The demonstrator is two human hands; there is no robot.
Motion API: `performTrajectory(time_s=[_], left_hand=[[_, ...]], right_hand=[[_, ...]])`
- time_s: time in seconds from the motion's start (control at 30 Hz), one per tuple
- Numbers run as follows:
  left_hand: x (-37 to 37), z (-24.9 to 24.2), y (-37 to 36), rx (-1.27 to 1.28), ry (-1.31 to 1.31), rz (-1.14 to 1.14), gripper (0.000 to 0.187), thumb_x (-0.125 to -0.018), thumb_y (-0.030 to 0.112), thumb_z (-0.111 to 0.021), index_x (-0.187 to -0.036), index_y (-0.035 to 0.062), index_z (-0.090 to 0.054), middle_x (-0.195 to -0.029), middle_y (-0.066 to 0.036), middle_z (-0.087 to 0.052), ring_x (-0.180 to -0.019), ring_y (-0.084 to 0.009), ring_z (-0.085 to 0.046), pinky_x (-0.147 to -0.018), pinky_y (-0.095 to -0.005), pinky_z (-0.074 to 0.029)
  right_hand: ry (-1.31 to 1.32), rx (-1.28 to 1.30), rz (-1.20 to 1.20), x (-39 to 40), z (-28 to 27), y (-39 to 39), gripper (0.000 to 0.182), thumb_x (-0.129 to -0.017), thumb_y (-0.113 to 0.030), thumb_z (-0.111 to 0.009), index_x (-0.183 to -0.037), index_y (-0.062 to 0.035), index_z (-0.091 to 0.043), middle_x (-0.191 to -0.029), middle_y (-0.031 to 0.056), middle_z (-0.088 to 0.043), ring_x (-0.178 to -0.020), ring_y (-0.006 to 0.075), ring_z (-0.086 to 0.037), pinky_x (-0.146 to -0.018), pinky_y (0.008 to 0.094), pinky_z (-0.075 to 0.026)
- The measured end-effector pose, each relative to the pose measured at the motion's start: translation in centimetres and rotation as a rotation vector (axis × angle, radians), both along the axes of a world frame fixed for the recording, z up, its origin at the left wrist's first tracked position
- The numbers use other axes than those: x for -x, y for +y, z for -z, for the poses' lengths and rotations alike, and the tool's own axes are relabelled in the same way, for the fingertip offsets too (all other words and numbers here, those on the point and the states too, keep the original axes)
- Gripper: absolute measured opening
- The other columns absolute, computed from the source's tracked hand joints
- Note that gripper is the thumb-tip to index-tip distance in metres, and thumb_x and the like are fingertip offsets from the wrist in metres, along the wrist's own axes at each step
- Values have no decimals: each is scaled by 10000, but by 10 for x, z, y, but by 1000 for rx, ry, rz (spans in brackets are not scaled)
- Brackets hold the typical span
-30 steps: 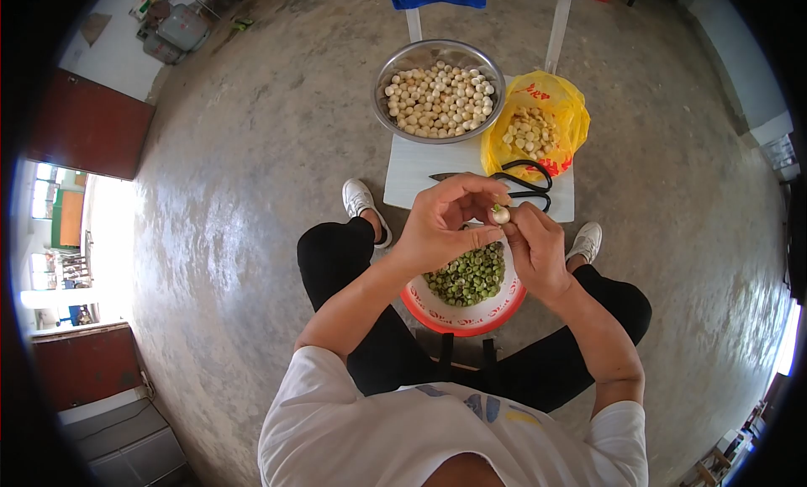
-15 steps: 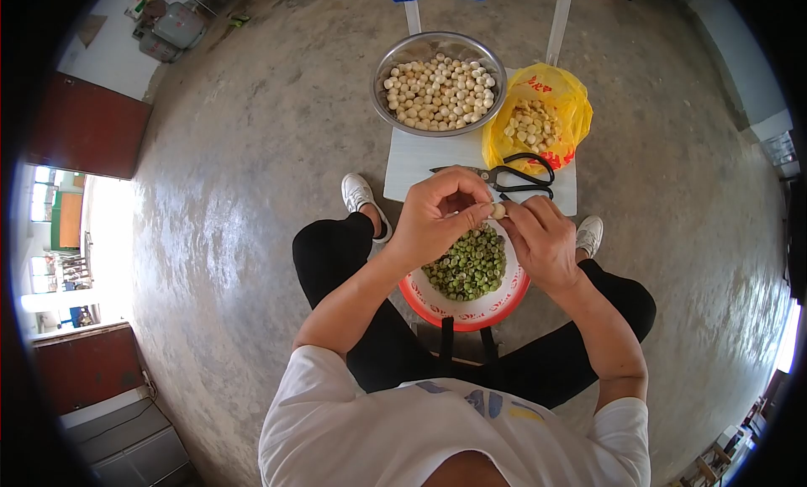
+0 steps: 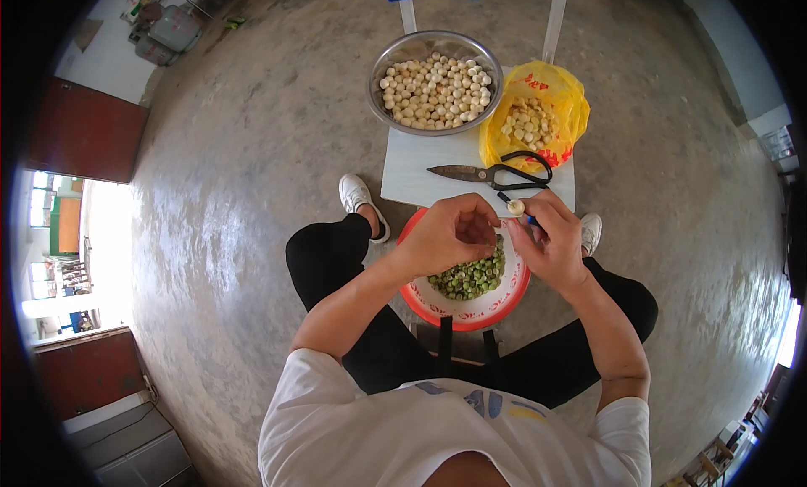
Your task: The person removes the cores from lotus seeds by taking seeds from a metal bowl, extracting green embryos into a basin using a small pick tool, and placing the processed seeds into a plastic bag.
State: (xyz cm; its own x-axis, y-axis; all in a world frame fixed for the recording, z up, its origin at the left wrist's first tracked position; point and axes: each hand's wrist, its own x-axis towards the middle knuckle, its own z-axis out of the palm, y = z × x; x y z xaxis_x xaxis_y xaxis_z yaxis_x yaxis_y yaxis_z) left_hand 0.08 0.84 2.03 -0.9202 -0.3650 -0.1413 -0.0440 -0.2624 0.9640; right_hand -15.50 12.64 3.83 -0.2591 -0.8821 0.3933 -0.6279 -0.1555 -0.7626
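My right hand (image 3: 551,247) pinches a pale peeled seed (image 3: 515,207) between thumb and fingertips, with a small blue-handled tool tip showing beside it. My left hand (image 3: 445,235) is curled with its fingertips together, just left of the seed and apart from it. I cannot see whether it holds anything. Both hands hover over a red-rimmed bowl (image 3: 471,319) on my lap, which holds green husks (image 3: 471,277).
A white stool (image 3: 412,163) in front of my knees carries a metal bowl (image 3: 374,100) of pale seeds, a yellow bag (image 3: 572,109) with more seeds, and black-handled scissors (image 3: 496,176). Bare concrete floor lies all around. A blue-draped chair stands behind the stool.
My two hands have come apart. The right hand keeps the seed and has shifted slightly right, while the left hand has dropped lower over the red bowl. The scissors now show fully.
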Motion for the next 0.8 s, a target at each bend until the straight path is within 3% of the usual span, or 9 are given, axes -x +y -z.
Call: performTrajectory(time_s=[0.1, 0.3, 0.8], left_hand=[[-2, -11, -3, -93, 19, -29, 268, -804, -13, -675, -1036, 11, -545, -817, -43, -609, -683, -78, -584, -596, -191, -471], [4, -12, 0, -379, 152, -88, 169, -862, 14, -611, -1018, -5, -550, -811, -60, -621, -643, -109, -593, -548, -218, -471], [7, -10, 1, -435, 174, -87, 85, -877, 36, -598, -944, 4, -558, -830, -100, -645, -629, -128, -604, -534, -223, -468]], right_hand=[[4, 55, -46, 1, 6, -2, 116, -801, 4, -633, -911, 5, -596, -754, 81, -527, -539, 202, -502, -496, 304, -426], [65, 73, -74, -1, 11, -5, 88, -822, -4, -618, -904, -7, -586, -743, 98, -516, -584, 248, -534, -525, 324, -437], [-17, 44, -115, -4, 7, -4, 47, -855, -19, -581, -899, -11, -565, -723, 109, -495, -584, 255, -512, -530, 331, -419]])
